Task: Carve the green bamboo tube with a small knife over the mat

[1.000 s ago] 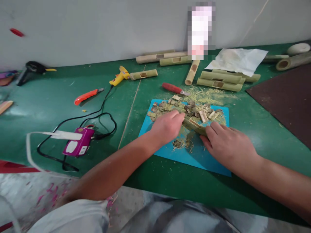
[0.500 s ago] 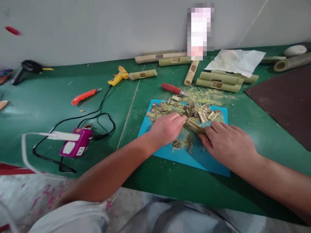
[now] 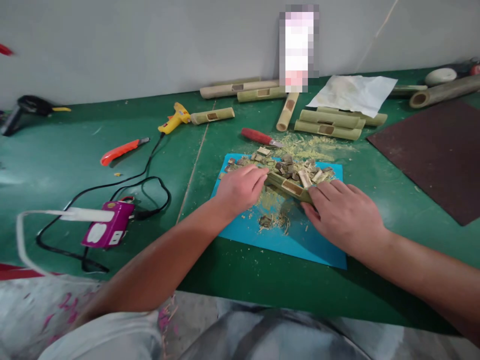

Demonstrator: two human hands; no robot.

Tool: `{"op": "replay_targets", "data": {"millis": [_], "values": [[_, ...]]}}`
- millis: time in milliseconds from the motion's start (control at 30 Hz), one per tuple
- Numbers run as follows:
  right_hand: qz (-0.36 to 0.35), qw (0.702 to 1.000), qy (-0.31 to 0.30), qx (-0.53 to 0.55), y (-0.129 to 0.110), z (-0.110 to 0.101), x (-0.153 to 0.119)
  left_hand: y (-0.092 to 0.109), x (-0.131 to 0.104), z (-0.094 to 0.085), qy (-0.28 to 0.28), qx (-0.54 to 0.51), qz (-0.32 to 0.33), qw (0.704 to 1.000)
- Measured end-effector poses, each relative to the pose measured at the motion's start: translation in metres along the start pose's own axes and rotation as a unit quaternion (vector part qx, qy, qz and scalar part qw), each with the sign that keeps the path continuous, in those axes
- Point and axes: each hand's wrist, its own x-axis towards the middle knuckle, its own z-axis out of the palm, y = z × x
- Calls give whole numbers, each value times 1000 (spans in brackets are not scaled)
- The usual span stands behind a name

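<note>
The bamboo tube [image 3: 277, 181] lies just right of the frame's centre, above a blue mat [image 3: 322, 250]. Its long axis slants from upper left down to lower right, and its rectangular cut-out faces up towards you. Your left hand [image 3: 242, 187] closes narrowly at the upper-left end, thumb hidden; your right hand [image 3: 343, 210] curls over the lower-right end, thumb on the near side. Whether either palm hides anything else, you cannot tell. To handle it well, grip both ends evenly, stop it rolling, and have your fingertips clear of the opening's possibly rough edges.

Bamboo chips [image 3: 287, 169] are heaped just beyond the tube. Above them, near the top centre, lies a red-handled knife [image 3: 258, 136], and to its right a stack of cut tubes [image 3: 330, 131]. At middle left are an orange cutter [image 3: 122, 152] and a yellow glue gun [image 3: 175, 120].
</note>
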Motion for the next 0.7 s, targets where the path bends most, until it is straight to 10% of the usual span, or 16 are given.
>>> {"op": "replay_targets", "data": {"millis": [700], "values": [[-22, 998, -37, 47, -9, 1, -3, 3, -2, 2, -47, -26, -11, 999]]}}
